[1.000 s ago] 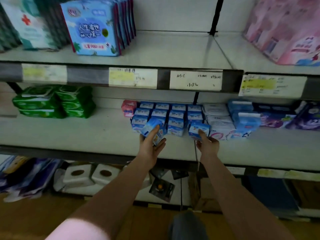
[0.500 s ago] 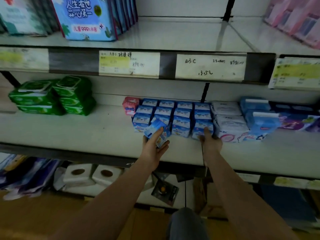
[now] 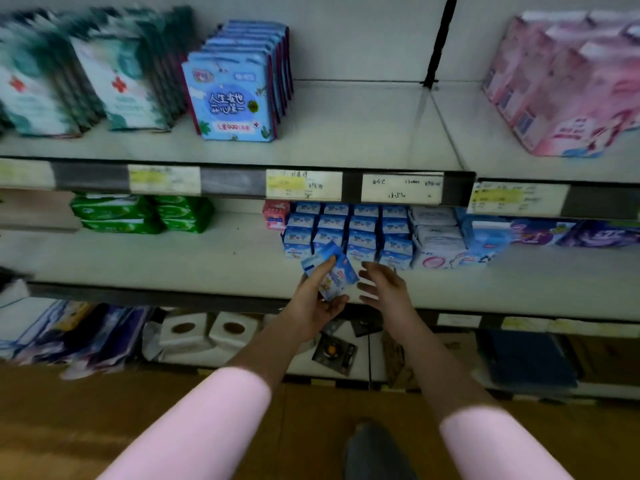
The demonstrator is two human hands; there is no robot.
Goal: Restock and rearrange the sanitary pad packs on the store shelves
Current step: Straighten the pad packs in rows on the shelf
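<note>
The fingers point(image 3: 337, 301) and thumb of the left hand point(image 3: 313, 301) grip one tilted blue pack point(image 3: 335, 273) just above the front edge of the middle shelf point(image 3: 173, 258). Beside it the right hand point(image 3: 386, 287) is spread wide and holds nothing. Just behind both stands the block of blue packs point(image 3: 363, 230), four columns across. One pink pack point(image 3: 275, 214) touches the block's rear left corner, and white packs point(image 3: 436, 237) lie to its right. To the left, bare shelf runs out to two stacks of green packs point(image 3: 138, 216).
</note>
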